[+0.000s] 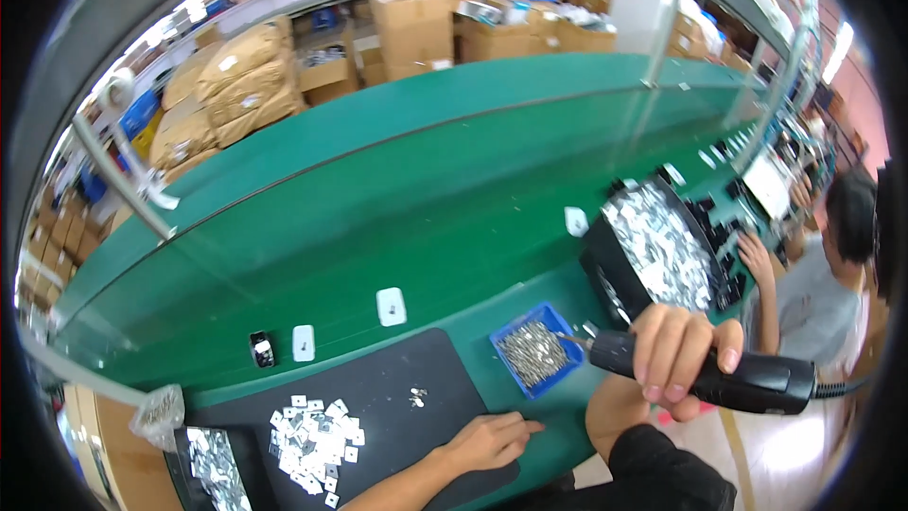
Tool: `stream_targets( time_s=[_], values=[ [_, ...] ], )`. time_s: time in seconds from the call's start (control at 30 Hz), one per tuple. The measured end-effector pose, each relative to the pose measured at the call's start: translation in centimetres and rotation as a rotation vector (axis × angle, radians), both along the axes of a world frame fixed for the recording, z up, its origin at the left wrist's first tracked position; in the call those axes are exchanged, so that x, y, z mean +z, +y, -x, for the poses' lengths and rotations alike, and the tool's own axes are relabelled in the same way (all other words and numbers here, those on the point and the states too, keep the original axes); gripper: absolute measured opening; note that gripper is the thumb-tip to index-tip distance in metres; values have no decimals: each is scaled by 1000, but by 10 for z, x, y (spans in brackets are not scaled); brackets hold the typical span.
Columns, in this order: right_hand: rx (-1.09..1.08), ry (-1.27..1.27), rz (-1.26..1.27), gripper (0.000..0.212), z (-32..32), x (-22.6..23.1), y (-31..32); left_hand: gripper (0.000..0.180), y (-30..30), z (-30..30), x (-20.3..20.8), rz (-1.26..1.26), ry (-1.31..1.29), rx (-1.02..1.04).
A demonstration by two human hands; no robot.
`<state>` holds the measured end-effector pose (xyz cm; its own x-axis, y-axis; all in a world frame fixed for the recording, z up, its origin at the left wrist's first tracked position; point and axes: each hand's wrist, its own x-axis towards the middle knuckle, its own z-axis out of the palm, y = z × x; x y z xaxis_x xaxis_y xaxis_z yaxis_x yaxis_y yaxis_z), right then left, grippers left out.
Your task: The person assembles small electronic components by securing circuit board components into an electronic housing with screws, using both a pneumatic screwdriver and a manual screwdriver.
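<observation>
My right hand is wrapped round a black electric screwdriver, held nearly level with its cord running off to the right. Its bit points left, over the edge of a blue bin heaped with small metal screws; whether the bit touches them I cannot tell. My left hand rests at the right edge of a black mat, index finger stretched out and nothing visible in it. Some loose screws lie on the mat beyond it, and a pile of small square metal plates lies to its left.
A black box full of shiny metal pieces stands beyond the blue bin. Another box of metal parts and a plastic bag are at the left. Pale plates lie on the green belt. A co-worker sits at the right.
</observation>
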<state>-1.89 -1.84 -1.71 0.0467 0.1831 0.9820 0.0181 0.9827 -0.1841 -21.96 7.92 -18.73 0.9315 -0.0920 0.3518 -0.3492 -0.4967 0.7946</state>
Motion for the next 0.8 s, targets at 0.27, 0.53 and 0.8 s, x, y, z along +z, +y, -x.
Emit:
stream_targets(
  time_s=[0.27,0.53,0.8],
  values=[
    [-197,196,-63,43,12,-18,2,29,-9,-1,-15,0,70,32],
    [-218,109,-18,41,12,-19,8,22,-8,0,-25,10,2,-70],
    [-163,187,-26,41,14,-16,4,24,-9,-2,-21,36,103,-77]
  ],
)
